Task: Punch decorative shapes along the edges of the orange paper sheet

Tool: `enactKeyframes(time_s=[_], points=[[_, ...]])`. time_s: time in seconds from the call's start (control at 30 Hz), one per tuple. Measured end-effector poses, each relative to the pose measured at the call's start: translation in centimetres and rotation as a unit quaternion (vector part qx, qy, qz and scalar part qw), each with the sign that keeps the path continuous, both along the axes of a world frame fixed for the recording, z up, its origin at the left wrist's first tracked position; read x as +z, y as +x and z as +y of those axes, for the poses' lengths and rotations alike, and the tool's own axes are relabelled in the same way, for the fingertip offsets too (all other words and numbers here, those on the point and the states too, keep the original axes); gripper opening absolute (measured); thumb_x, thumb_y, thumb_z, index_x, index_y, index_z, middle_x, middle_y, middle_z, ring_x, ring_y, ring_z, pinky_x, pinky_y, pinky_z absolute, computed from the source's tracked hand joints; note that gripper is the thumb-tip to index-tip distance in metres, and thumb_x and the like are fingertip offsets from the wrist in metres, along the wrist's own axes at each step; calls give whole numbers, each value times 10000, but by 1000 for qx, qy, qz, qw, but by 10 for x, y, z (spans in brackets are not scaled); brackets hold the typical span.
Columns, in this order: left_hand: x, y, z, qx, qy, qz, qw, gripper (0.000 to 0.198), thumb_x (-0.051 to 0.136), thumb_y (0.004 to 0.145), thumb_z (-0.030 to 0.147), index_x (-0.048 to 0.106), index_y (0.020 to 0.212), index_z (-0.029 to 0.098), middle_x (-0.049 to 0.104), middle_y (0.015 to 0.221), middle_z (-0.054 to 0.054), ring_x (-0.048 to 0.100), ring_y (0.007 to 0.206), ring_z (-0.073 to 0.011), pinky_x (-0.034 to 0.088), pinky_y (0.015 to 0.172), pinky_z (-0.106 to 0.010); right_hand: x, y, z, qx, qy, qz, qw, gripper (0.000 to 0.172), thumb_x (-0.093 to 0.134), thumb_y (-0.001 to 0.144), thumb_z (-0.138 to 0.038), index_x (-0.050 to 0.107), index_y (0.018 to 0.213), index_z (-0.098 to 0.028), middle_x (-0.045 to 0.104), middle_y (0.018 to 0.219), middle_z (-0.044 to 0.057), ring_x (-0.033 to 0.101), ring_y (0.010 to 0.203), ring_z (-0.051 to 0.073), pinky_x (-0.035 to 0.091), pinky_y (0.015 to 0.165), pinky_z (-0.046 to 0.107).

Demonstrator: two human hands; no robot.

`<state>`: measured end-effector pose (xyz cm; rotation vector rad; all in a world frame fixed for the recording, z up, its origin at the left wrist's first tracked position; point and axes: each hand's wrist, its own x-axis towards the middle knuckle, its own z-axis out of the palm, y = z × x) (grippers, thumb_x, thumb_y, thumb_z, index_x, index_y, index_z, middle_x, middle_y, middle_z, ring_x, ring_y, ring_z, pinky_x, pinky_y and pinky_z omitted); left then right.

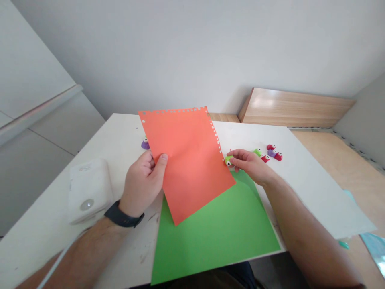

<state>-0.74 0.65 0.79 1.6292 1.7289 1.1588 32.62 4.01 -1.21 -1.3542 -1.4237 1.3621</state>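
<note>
My left hand (146,179), with a dark band (124,216) at the wrist, pinches the left edge of an orange sheet of paper (189,160), thumb on top. The sheet is raised and tilted. Small cut-outs and notches run along its top and right edges. At the right edge, the fingers of my right hand (247,163) close on a small green craft punch (229,161) with a googly eye. Whether the punch is pressed down cannot be seen. Beneath the orange sheet lies a green sheet (216,237), partly covered.
Right of my right hand sit several similar punches: a green one (258,152), red ones (278,156) and a purple one (272,153). Another purple one (145,143) is partly behind the orange sheet. A white device (89,188) with a cable stands at left on the white table (303,176).
</note>
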Motion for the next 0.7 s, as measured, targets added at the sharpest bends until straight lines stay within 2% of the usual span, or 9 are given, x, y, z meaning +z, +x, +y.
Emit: enactKeyframes(time_s=[0.3, 0.43, 0.53, 0.63, 0.7], points=[[-5, -1, 0, -15, -2, -29, 999, 303, 571, 967, 516, 664, 1027, 234, 748, 858, -2, 704, 751, -194, 493, 621, -282, 2, -3, -3, 2, -20, 1, 1000, 333, 682, 898, -394, 669, 1168, -200, 731, 941, 50, 609, 719, 137, 418, 594, 272], [-6, -2, 1, -22, -4, -29, 999, 299, 574, 967, 512, 664, 1041, 237, 764, 905, -13, 709, 758, -203, 510, 618, -284, 3, -6, -4, 17, -14, -68, 997, 320, 653, 914, -423, 690, 1123, -184, 711, 845, 34, 608, 705, 140, 430, 600, 272], [-7, -2, 1, -24, -4, -28, 999, 297, 577, 968, 510, 664, 1052, 238, 768, 923, -16, 718, 782, -208, 518, 626, -285, 4, -10, -7, 24, 29, -139, 990, 385, 716, 864, -477, 691, 1125, -195, 726, 923, 45, 644, 778, 161, 472, 656, 285], [-6, -2, 0, -23, -6, -26, 999, 297, 580, 970, 512, 666, 1056, 241, 765, 924, -9, 722, 799, -204, 514, 637, -280, 3, -16, -12, 35, 84, -237, 967, 501, 804, 774, -500, 681, 1163, -209, 707, 872, 25, 631, 732, 163, 495, 673, 303], [-6, -1, 0, -25, -8, -26, 999, 294, 578, 972, 510, 664, 1049, 240, 765, 919, -5, 718, 782, -197, 507, 635, -279, 3, -20, -14, 48, 123, -291, 948, 453, 804, 772, -462, 690, 1130, -209, 685, 823, 17, 611, 694, 160, 487, 654, 306]])
